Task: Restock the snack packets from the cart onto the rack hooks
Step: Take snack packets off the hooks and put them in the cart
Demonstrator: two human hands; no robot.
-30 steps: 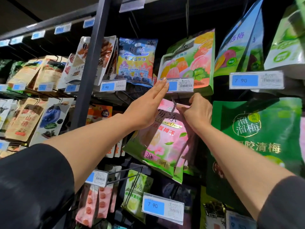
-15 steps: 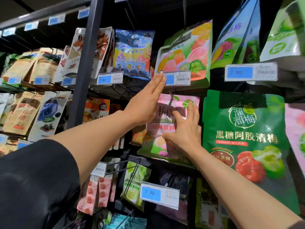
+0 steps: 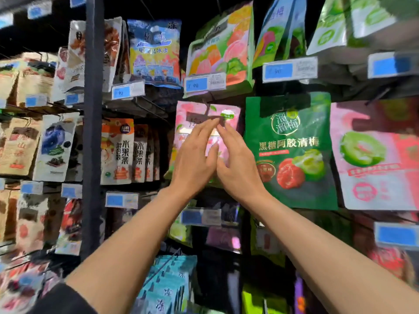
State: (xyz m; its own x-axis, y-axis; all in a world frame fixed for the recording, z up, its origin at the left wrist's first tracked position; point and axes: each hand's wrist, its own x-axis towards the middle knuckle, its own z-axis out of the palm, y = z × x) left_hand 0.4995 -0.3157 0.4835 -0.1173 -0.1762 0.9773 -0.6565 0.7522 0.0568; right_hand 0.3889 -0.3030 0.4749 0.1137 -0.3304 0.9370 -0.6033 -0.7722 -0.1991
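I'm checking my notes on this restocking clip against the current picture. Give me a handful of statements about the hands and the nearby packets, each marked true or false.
1. Both hands lie with straight fingers against the pink packet. True.
2. The right hand grips the green packet. False: it rests flat on the pink packet; the green packet hangs untouched to its right.
3. The pink packet hangs below the 7.90 price tag. True.
4. The left hand holds a packet away from the rack. False: it holds nothing, its straight fingers resting on the hung pink packet.
5. The green packet hangs to the left of the dark upright post. False: it hangs well to the post's right.
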